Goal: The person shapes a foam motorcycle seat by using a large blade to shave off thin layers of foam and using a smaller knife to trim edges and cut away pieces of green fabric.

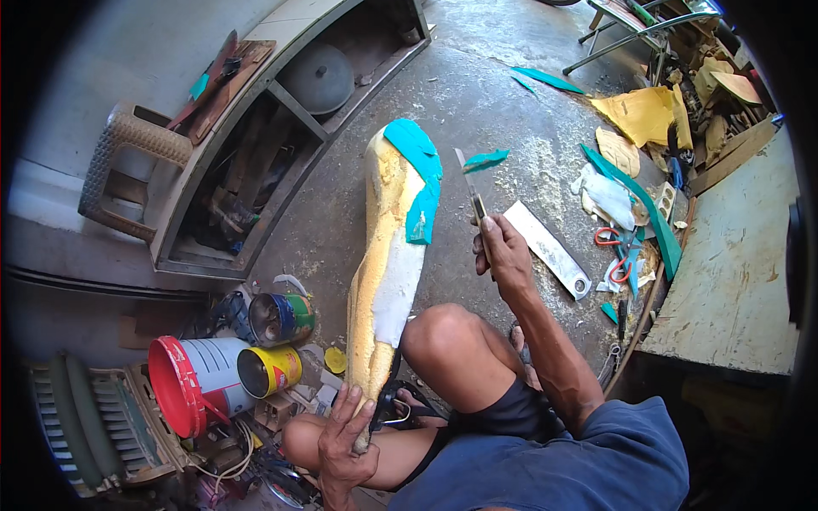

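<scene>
A long block of yellow foam (365, 281), shaped like a motorcycle seat, stretches from my lap toward the far floor. It bears a white patch (399, 285) along its right side and teal foam pieces (413, 149) on its far end. My left hand (345, 439) is closed around the narrow near end. Right of the foam, my right hand (504, 251) grips a utility knife (474, 194), its blade pointing up and away, apart from the block. Beside the blade tip is a teal scrap (486, 160); whether it touches the blade I cannot tell.
A flat metal blade (550, 247) lies on the floor at right, near orange-handled scissors (615, 255) and a long teal strip (648, 213). Paint cans (277, 371) and a red-rimmed bucket (175, 387) stand at left. A woven-pattern plastic stool (136, 136) is by the cabinet (294, 111).
</scene>
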The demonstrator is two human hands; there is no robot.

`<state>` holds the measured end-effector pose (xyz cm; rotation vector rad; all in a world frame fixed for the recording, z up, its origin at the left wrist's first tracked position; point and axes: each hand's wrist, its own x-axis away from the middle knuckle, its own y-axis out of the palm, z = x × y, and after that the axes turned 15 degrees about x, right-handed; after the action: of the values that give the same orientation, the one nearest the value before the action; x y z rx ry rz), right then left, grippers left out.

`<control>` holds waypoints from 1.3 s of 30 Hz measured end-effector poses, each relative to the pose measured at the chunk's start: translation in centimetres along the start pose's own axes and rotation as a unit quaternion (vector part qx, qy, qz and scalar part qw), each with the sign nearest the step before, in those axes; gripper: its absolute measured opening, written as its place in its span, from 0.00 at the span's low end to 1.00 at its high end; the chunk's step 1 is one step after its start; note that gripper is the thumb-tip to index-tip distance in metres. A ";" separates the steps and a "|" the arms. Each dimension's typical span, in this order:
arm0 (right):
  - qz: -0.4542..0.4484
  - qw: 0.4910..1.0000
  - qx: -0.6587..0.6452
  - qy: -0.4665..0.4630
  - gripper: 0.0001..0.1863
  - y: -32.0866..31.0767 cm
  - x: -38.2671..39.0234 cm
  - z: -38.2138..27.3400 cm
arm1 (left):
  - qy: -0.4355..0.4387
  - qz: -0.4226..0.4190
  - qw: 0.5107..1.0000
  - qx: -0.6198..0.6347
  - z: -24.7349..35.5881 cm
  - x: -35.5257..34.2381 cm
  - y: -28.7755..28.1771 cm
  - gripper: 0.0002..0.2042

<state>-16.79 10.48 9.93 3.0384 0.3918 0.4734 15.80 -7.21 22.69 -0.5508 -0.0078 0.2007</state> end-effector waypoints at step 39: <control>-0.074 0.993 0.040 0.086 0.24 1.9 5.0 -2.6 | -0.005 -0.018 1.000 -0.020 -0.5 0.2 -1.4 0.36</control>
<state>-12.57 9.95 14.05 3.0228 0.6540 0.7277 16.27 -8.64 22.99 -0.5892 -0.0312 0.1687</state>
